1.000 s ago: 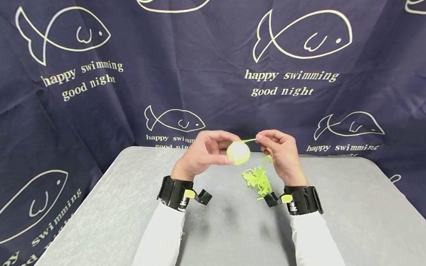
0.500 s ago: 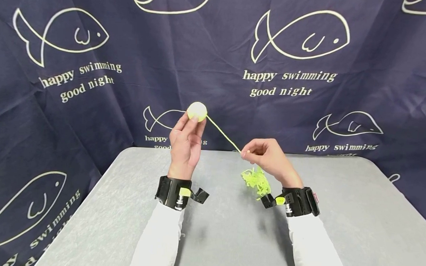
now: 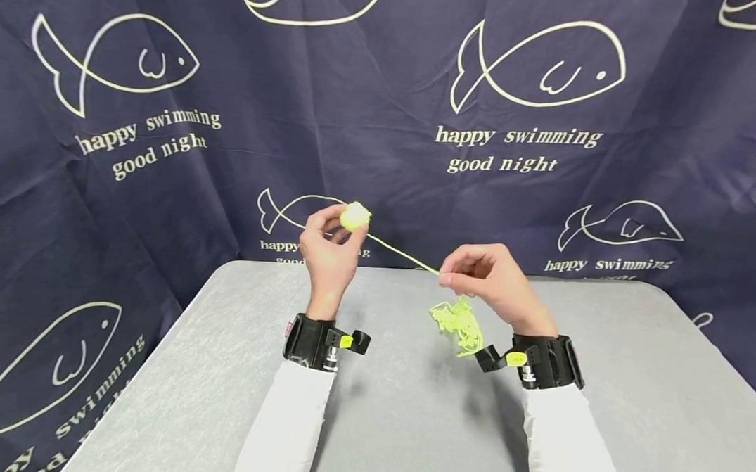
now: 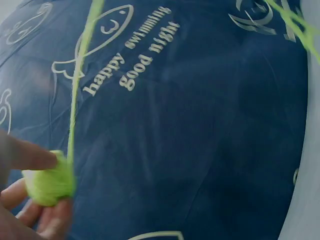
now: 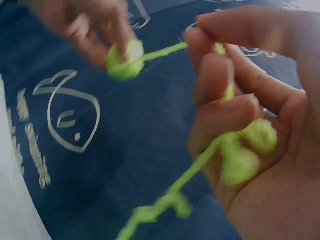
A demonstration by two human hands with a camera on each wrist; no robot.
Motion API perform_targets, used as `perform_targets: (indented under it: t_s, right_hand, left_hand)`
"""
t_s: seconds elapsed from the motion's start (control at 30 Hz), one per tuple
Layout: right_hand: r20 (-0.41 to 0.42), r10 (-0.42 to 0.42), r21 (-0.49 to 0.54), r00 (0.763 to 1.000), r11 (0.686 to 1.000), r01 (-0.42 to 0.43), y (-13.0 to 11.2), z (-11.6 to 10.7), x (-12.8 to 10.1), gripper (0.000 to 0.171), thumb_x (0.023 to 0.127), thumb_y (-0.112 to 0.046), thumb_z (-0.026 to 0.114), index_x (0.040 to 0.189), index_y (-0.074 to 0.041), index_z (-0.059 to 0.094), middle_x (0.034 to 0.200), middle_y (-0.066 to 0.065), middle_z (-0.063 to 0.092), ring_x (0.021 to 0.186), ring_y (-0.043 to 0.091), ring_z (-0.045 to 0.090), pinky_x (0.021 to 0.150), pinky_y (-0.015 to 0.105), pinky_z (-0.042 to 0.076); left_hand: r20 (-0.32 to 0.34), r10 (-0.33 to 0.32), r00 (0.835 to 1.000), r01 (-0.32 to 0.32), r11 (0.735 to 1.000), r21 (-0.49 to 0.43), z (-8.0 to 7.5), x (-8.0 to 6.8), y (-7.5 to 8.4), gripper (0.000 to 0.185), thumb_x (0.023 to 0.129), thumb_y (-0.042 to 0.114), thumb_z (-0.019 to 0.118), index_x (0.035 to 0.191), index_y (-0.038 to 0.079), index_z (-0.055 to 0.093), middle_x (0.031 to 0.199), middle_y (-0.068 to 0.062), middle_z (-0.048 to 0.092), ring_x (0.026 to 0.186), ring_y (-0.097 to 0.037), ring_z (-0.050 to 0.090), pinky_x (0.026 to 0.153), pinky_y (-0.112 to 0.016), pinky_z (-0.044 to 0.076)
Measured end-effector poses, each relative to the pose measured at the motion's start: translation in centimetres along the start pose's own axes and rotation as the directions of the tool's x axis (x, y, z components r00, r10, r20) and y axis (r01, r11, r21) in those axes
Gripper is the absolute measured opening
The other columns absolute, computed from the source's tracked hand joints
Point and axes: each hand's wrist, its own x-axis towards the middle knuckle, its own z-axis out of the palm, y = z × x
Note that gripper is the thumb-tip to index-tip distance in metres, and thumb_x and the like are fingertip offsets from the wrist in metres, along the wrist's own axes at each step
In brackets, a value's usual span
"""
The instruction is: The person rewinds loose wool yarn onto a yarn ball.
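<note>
Pinching yarn ball w/ L grip, clamping strand in R grip; prob. best keeping tension even, easing slack slowly from tangled yarn.

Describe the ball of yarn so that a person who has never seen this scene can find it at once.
In the head view, find the grey table and look just above its far edge, against the dark blue fish-print cloth. There the left hand holds a yellow-green yarn ball. Unlike the loose tangle on the table, it is compact and roundish.
</note>
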Motion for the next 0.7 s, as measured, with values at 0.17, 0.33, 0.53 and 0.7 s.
perform_targets:
  t_s: [0.17, 0.33, 0.53, 0.7]
  right_hand:
    - [-0.128, -0.083, 0.376, 0.988, 0.918, 0.126, -0.1, -0.3, -0.2, 0.020, 0.089, 0.015, 0.059, 0.090, -0.001, 0.072, 0.075, 0.005, 0.068, 0.054, 0.015, 0.043, 0.048, 0.023, 0.031]
    - [-0.269, -0.105, 0.586, 0.958, 0.771, 0.249, 0.2, -0.6, -0.1, 0.021, 0.095, 0.013, 0.054, 0.091, 0.001, 0.071, 0.081, 0.009, 0.071, 0.056, 0.013, 0.043, 0.050, 0.019, 0.030]
    - [-0.406, -0.019, 0.683, 0.913, 0.657, 0.318, 0.6, -1.1, 0.1, 0.018, 0.099, 0.007, 0.055, 0.091, 0.003, 0.070, 0.081, 0.009, 0.070, 0.055, 0.012, 0.037, 0.050, 0.019, 0.026]
    - [-0.487, 0.105, 0.708, 0.867, 0.628, 0.322, 1.1, -1.4, 0.4, 0.018, 0.101, 0.004, 0.055, 0.091, 0.001, 0.069, 0.082, 0.009, 0.069, 0.055, 0.011, 0.044, 0.047, 0.017, 0.030]
  left_hand:
    - [0.376, -0.143, 0.916, 0.036, 0.960, 0.277, -0.7, 0.0, 0.2, 0.034, 0.075, -0.002, 0.083, 0.107, 0.001, 0.074, 0.104, -0.015, 0.071, 0.089, -0.028, 0.072, 0.079, -0.038, 0.061]
    - [0.738, -0.345, 0.580, 0.063, 0.922, 0.381, -1.4, 0.1, 0.7, 0.029, 0.078, -0.002, 0.082, 0.106, 0.004, 0.076, 0.096, -0.006, 0.075, 0.091, -0.022, 0.071, 0.081, -0.034, 0.058]
    - [0.936, -0.210, 0.281, 0.153, 0.973, 0.173, -1.7, 0.1, 0.7, 0.032, 0.078, -0.008, 0.081, 0.109, -0.001, 0.075, 0.099, -0.008, 0.074, 0.092, -0.023, 0.070, 0.086, -0.036, 0.060]
    - [0.984, -0.055, 0.168, 0.351, 0.937, -0.008, -2.0, 0.0, 1.1, 0.036, 0.077, -0.011, 0.080, 0.111, -0.007, 0.071, 0.104, -0.015, 0.073, 0.092, -0.029, 0.070, 0.085, -0.047, 0.061]
